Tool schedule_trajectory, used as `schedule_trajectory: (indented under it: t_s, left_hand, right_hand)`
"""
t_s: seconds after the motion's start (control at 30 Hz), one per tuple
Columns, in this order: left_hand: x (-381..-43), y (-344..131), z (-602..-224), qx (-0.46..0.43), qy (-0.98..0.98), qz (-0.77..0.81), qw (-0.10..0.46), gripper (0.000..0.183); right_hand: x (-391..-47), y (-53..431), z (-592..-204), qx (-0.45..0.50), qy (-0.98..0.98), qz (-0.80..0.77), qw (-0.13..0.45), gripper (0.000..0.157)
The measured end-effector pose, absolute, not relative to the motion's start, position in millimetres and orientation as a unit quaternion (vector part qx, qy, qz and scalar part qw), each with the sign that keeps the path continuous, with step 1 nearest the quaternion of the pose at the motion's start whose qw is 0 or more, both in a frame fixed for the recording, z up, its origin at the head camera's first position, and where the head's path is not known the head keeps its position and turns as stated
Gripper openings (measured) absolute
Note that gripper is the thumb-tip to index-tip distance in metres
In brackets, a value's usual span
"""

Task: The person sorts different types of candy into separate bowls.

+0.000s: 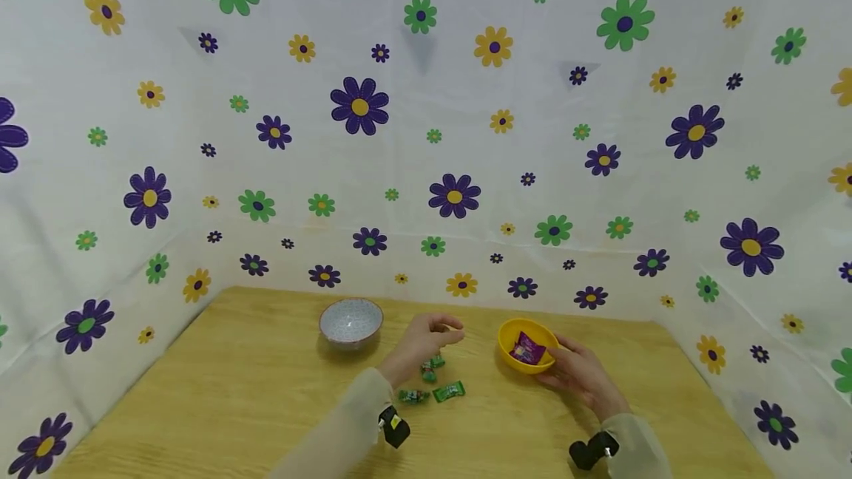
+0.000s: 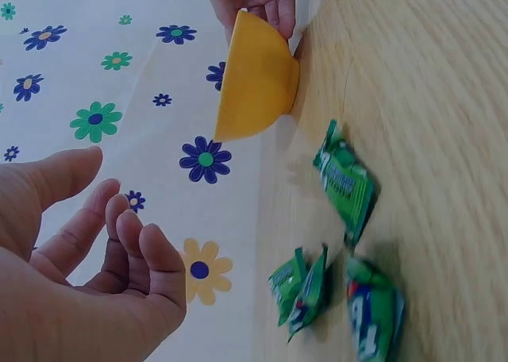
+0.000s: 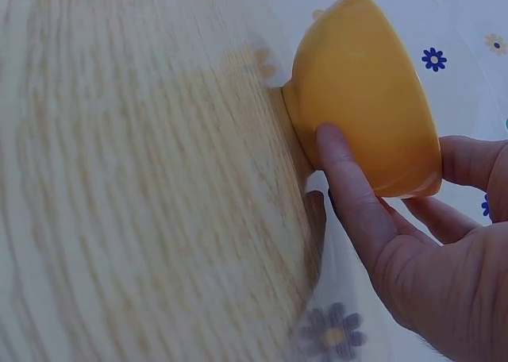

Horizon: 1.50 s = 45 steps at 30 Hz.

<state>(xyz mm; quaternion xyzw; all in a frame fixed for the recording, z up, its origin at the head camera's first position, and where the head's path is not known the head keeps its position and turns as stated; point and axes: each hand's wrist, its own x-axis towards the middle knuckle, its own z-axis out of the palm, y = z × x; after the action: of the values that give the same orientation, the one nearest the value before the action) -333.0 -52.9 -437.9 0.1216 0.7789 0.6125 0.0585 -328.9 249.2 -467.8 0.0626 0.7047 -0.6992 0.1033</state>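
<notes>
Currently, the right hand (image 1: pixel 580 373) grips the yellow bowl (image 3: pixel 361 96), at three o'clock from the relaxed, empty left hand (image 1: pixel 423 342); probably light, stiff and slick, it suits a rim hold.

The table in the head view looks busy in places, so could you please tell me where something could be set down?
Bare table lies left of the patterned bowl, right of the right hand, and, more narrowly, between the green sweets and the yellow bowl. It is crowded by the left hand, where the green sweets cluster.
</notes>
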Motion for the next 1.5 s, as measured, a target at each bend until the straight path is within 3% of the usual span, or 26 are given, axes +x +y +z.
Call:
schedule_trajectory:
  t_s: [0.2, 0.93, 1.2, 1.5]
  left_hand:
    - [-332.0, -73.9, -423.9, 0.141, 0.78, 0.609, 0.036, 0.026]
    - [-334.7, -158.0, -422.2, 0.041, 0.778, 0.627, -0.005, 0.025]
    - [-339.0, -182.9, -422.2, 0.019, 0.798, 0.602, -0.027, 0.033]
    - [-341.6, -214.5, -432.1, -0.04, 0.838, 0.534, -0.103, 0.031]
  right_hand:
    - [-334.6, 249.8, -464.1, 0.056, 0.702, -0.703, 0.097, 0.057]
    - [-336.8, 248.8, -463.4, 0.059, 0.71, -0.695, 0.099, 0.058]
    - [-332.1, 251.1, -468.0, 0.061, 0.71, -0.694, 0.097, 0.059]
    - [-330.4, 250.1, -470.1, 0.065, 0.715, -0.69, 0.091, 0.059]
